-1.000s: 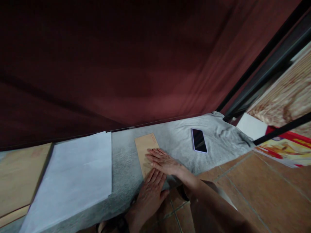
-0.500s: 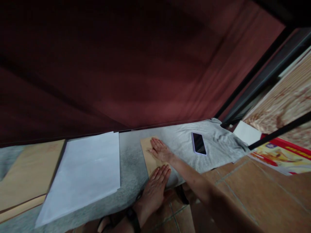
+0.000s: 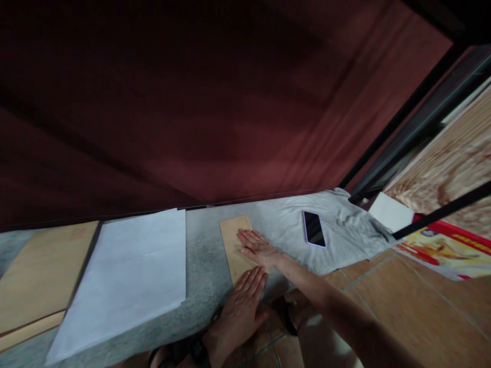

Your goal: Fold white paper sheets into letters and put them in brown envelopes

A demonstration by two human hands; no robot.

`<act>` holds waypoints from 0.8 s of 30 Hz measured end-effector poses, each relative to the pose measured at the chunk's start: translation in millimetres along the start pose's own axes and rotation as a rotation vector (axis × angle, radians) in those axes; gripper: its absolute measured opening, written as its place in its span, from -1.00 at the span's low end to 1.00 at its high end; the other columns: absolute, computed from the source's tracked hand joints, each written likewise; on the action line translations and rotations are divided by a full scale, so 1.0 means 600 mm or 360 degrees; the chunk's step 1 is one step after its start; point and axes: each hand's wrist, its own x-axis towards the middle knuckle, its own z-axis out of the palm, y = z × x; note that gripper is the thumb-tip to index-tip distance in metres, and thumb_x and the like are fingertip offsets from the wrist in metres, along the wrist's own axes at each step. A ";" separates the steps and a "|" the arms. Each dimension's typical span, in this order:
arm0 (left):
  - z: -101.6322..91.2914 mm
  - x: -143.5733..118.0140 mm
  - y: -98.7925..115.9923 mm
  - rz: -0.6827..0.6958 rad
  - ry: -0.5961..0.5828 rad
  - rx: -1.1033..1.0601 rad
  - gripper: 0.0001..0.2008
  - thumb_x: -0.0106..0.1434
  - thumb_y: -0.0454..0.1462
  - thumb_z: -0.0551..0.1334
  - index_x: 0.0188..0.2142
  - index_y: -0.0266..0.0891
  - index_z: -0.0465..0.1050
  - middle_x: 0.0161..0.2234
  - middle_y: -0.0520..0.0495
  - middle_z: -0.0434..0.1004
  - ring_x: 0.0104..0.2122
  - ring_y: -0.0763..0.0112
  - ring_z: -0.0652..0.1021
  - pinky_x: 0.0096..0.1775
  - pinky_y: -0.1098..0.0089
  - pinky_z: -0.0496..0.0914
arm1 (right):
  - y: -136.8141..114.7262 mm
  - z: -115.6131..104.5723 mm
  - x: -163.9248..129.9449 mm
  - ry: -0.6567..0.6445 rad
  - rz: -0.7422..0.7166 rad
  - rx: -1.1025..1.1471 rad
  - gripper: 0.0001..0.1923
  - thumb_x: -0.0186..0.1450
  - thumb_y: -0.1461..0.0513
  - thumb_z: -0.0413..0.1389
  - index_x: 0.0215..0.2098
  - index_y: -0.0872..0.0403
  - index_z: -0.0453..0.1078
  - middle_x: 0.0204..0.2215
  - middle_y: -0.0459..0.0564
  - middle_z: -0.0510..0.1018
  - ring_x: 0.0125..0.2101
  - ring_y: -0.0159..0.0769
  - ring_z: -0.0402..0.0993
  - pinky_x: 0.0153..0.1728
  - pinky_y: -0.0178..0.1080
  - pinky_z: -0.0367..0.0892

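A narrow tan paper envelope (image 3: 229,239) lies flat on the grey cloth (image 3: 205,250) that covers the low surface. My right hand (image 3: 258,248) rests on its right side, fingers stretched out and pointing left. Across the near end of the envelope lies my left hand (image 3: 247,296), fingers extended and its thumb apart. Both hands press flat from above, and their fingertips are close together. Part of the envelope is hidden beneath them.
To the left is a stack of white paper (image 3: 134,276), partly beside large brown envelopes (image 3: 49,260). A phone (image 3: 314,228) lies on the cloth at right. A dark red curtain (image 3: 215,128) hangs behind. A colourful printed box (image 3: 448,248) sits on the tiled floor (image 3: 414,301).
My right hand has slid a little down and toward the near end of the envelope, showing more of its far end. My left hand has hardly moved.
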 end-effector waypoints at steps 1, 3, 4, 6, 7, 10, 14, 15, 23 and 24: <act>-0.003 -0.001 0.001 0.0002 -0.0005 0.0005 -0.21 0.33 -0.07 0.21 0.43 -0.22 -0.07 0.43 -0.19 0.04 0.39 0.16 0.17 0.33 0.12 0.18 | 0.005 0.003 0.017 0.0065 0.0019 -0.0042 -0.39 0.53 0.04 -0.13 0.47 0.03 -0.05 0.45 0.05 -0.02 0.43 -0.25 -0.13 0.42 -0.06 -0.19; -0.006 -0.003 0.003 0.0007 -0.0017 0.0003 -0.19 0.33 -0.06 0.21 0.44 -0.23 -0.10 0.43 -0.20 0.02 0.39 0.16 0.16 0.33 0.11 0.18 | 0.012 0.008 0.042 0.0214 0.0093 -0.0102 -0.39 0.52 0.04 -0.12 0.46 0.06 -0.01 0.44 0.08 0.01 0.43 -0.19 -0.10 0.41 0.00 -0.14; -0.007 -0.005 0.004 0.0013 -0.0022 -0.0005 -0.17 0.32 -0.04 0.22 0.44 -0.24 -0.10 0.43 -0.22 0.03 0.39 0.15 0.16 0.33 0.10 0.19 | 0.014 0.010 0.049 0.0289 0.0143 -0.0125 -0.39 0.52 0.04 -0.11 0.45 0.09 0.00 0.44 0.10 0.04 0.42 -0.15 -0.07 0.41 0.02 -0.13; -0.008 -0.009 0.006 0.0012 -0.0031 -0.0022 -0.16 0.31 -0.02 0.23 0.44 -0.25 -0.09 0.43 -0.23 0.04 0.39 0.14 0.16 0.32 0.08 0.20 | 0.018 0.012 0.053 0.0431 0.0291 -0.0161 -0.39 0.51 0.06 -0.10 0.43 0.16 0.05 0.42 0.18 0.08 0.41 -0.09 -0.04 0.40 0.05 -0.11; -0.008 -0.011 0.006 0.0008 -0.0032 -0.0030 -0.16 0.31 -0.03 0.23 0.44 -0.24 -0.09 0.43 -0.22 0.04 0.39 0.14 0.17 0.32 0.08 0.21 | 0.020 0.011 0.050 0.0491 0.0373 -0.0170 -0.40 0.51 0.08 -0.10 0.41 0.21 0.08 0.41 0.22 0.11 0.41 -0.06 -0.02 0.40 0.06 -0.11; -0.009 -0.016 0.007 0.0001 -0.0020 -0.0060 -0.17 0.31 -0.04 0.25 0.43 -0.19 -0.07 0.43 -0.19 0.04 0.39 0.14 0.17 0.33 0.07 0.21 | 0.021 0.003 0.019 0.0618 0.0549 -0.0128 -0.46 0.48 0.16 -0.06 0.35 0.25 0.18 0.37 0.27 0.19 0.38 0.00 0.04 0.38 0.08 -0.07; -0.010 -0.017 0.004 0.0015 0.0011 -0.0091 -0.23 0.33 -0.04 0.24 0.42 -0.16 -0.02 0.41 -0.18 0.10 0.37 0.14 0.21 0.31 0.05 0.25 | 0.008 -0.003 -0.052 0.0635 0.0585 0.0042 -0.60 0.39 0.28 0.00 0.16 0.16 0.42 0.17 0.18 0.46 0.19 -0.10 0.35 0.22 -0.09 0.24; -0.011 -0.016 0.004 0.0018 0.0018 -0.0094 -0.26 0.35 -0.05 0.22 0.41 -0.16 0.01 0.40 -0.18 0.13 0.37 0.15 0.23 0.30 0.05 0.27 | 0.002 -0.001 -0.071 0.0618 0.0610 0.0068 -0.65 0.39 0.29 -0.01 0.07 0.14 0.48 0.05 0.15 0.54 0.07 -0.14 0.46 0.13 -0.14 0.33; -0.002 -0.002 0.005 -0.0176 0.0175 -0.0035 -0.46 0.45 -0.14 0.07 0.36 -0.23 0.15 0.29 -0.23 0.37 0.26 0.16 0.40 0.17 0.15 0.43 | -0.044 0.025 -0.144 0.0582 0.0972 0.0686 -0.89 0.26 0.23 0.12 -0.34 0.02 0.50 -0.40 -0.01 0.59 -0.31 -0.16 0.56 -0.17 -0.14 0.43; 0.000 -0.002 0.004 -0.0186 0.0190 -0.0026 -0.47 0.45 -0.16 0.06 0.36 -0.23 0.15 0.28 -0.23 0.38 0.25 0.16 0.41 0.17 0.15 0.43 | -0.045 0.025 -0.143 0.0592 0.0999 0.0793 -0.91 0.24 0.22 0.14 -0.38 0.02 0.48 -0.42 0.00 0.59 -0.31 -0.14 0.55 -0.17 -0.11 0.43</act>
